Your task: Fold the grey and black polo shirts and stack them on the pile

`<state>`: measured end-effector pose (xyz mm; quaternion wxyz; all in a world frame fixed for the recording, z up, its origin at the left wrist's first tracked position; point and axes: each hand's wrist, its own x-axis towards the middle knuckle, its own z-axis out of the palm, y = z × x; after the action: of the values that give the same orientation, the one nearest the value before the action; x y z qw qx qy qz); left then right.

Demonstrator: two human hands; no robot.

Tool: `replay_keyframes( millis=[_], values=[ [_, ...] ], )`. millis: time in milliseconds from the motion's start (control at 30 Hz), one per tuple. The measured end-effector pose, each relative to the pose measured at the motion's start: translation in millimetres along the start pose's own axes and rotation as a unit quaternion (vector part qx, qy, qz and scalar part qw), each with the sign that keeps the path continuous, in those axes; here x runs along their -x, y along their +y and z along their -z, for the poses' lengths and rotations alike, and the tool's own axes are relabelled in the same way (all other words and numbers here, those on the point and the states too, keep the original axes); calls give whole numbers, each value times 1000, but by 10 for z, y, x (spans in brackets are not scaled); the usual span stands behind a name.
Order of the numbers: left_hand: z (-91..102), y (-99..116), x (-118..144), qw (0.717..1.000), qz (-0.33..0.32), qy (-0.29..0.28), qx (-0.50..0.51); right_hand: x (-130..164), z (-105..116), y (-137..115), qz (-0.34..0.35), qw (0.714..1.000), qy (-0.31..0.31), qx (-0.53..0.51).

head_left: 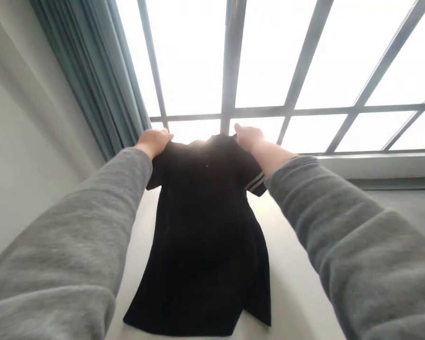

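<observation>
- The black short-sleeved shirt (205,236) is spread between both hands, its long axis running from the neckline, roughly level with the hands, down the view to the hem near the lower edge
- The left hand (154,140) is closed on the shoulder of the shirt on its own side, fingertips pointing in toward the neckline
- The right hand (250,138) grips the opposite shoulder, a touch higher in the view than the left
- Neither hand is nearer to the shirt, as each touches one shoulder; the line from hand to hand crosses the long axis nearly square
- The shirt's body lies below the hands and between the forearms, widening toward the hem (a notch shows there on the right, a slit or a fold, I cannot tell which)
- The stripes (255,181) on one short sleeve sit below the right hand, just beside that forearm
- A white surface (297,293) shows behind the shirt; whether the hem touches it is unclear
- The window (233,47) stands beyond the hands, the blue-grey curtain (92,71) on the left
</observation>
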<state>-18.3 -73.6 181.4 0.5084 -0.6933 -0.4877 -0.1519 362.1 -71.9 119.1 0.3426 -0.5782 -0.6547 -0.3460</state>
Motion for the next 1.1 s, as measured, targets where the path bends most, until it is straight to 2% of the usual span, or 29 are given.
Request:
replay_keyframes(
  millis=[67, 133, 233, 300, 400, 500, 600, 700, 867, 967, 1100],
  values=[
    [38, 10, -121, 998, 6, -56, 19, -75, -92, -168, -46, 998, -40, -15],
    [-67, 106, -215, 988, 40, -139, 59, -77, -311, -300, -62, 990, -125, -21],
    [-384, 351, -186, 965, 21, -241, 104, 78, -697, -402, -50, 960, -271, -43],
    [-626, 518, -56, 946, 22, -293, 136, 232, -933, -392, -71, 940, -327, -68],
    [-946, 659, 187, 927, 53, -335, 162, 429, -1218, -262, -108, 934, -317, -124],
    [-1157, 595, 361, 917, 104, -339, 183, 549, -1378, -28, -124, 937, -285, -161],
    [-1266, 376, 461, 905, 149, -342, 204, 622, -1415, 212, -133, 936, -285, -157],
    [-1313, 176, 531, 901, 160, -351, 199, 658, -1395, 343, -120, 934, -305, -145],
    [-1324, 133, 550, 894, 198, -359, 179, 667, -1361, 317, -143, 929, -318, -127],
    [-1324, 158, 420, 892, 210, -364, 169, 671, -1338, 279, -147, 923, -333, -126],
    [-1315, 219, 49, 894, 204, -368, 157, 509, -1224, 227, -179, 905, -371, -109]
  ],
)
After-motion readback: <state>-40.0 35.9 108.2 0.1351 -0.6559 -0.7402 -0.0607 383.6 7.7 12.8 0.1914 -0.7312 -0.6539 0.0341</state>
